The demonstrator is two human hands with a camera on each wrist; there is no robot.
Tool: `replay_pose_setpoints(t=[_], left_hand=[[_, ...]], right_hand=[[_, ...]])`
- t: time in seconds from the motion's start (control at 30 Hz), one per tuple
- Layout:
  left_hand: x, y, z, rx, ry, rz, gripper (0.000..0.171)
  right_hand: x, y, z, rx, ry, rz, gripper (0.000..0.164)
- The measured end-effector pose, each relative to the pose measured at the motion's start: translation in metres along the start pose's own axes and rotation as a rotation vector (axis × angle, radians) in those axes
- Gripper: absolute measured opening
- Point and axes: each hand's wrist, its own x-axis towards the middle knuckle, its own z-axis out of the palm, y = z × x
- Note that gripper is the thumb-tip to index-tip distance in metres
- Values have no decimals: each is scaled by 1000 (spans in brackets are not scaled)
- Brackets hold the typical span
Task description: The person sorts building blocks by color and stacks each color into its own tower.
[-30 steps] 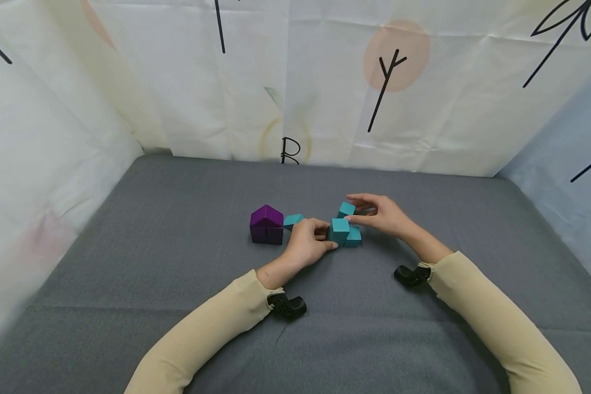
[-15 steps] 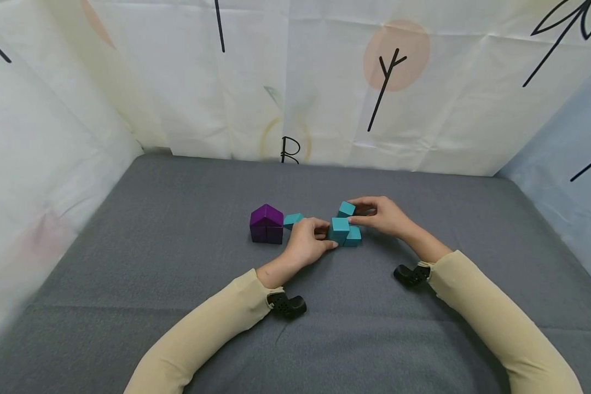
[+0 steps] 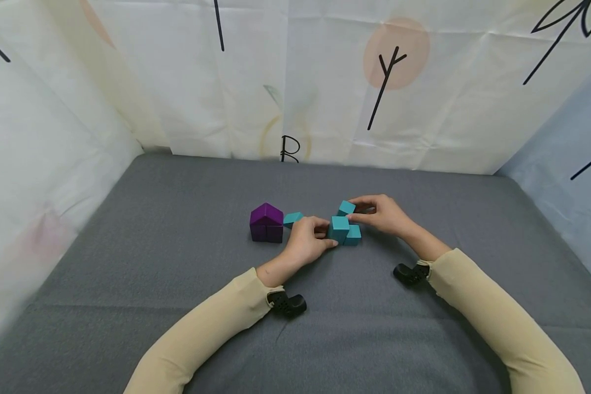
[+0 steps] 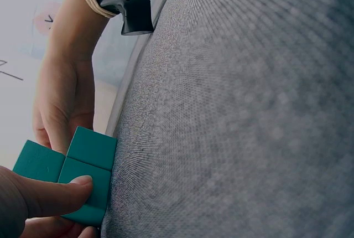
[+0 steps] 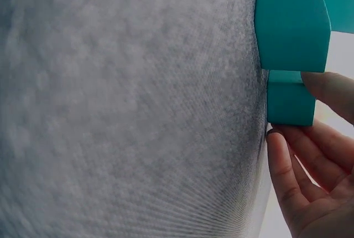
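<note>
My left hand (image 3: 306, 239) pinches the lower cube (image 4: 86, 199) of a teal stack, its thumb flat on the near face in the left wrist view. On top of that sits an upper teal cube (image 3: 340, 229). A third teal cube (image 3: 353, 235) rests on the cloth against the stack's right side. Behind them is a rear teal cube (image 5: 291, 105), gripped between thumb and fingers of my right hand (image 3: 381, 212). The left hand partly covers a slanted teal block (image 3: 293, 219) in the head view.
Left of the slanted block stands a purple house-shaped stack (image 3: 266, 223) with a peaked top. Grey cloth (image 3: 202, 339) covers the surface. A white printed curtain (image 3: 226, 98) hangs along the back and sides. Each wrist wears a black camera mount (image 3: 287, 304).
The right hand's fingers have come down slightly and drawn in at the rear teal cube. The left hand and the blocks stay in place.
</note>
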Motion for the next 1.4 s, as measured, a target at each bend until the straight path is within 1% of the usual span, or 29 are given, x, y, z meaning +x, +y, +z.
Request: replay_pose_setpoints(t=[0.2, 0.5, 0.67, 0.87, 1.2, 1.4], left_hand=[[0, 0, 1, 1, -6, -3, 39], [-2, 1, 0, 9, -6, 16, 40], [-1, 1, 0, 5, -10, 11, 40], [-2, 1, 0, 7, -12, 9, 40], [-2, 1, -1, 2, -3, 6, 40], [-2, 1, -2, 9, -4, 20, 40]], right_hand=[[-3, 0, -1, 4, 18, 4, 44], [-9, -2, -7, 27, 29, 0, 44], [-13, -4, -12, 28, 26, -33, 43], [-18, -3, -15, 32, 16, -105, 40], [-28, -6, -19, 37, 5, -156, 37], [-33, -7, -19, 48, -18, -165, 38]])
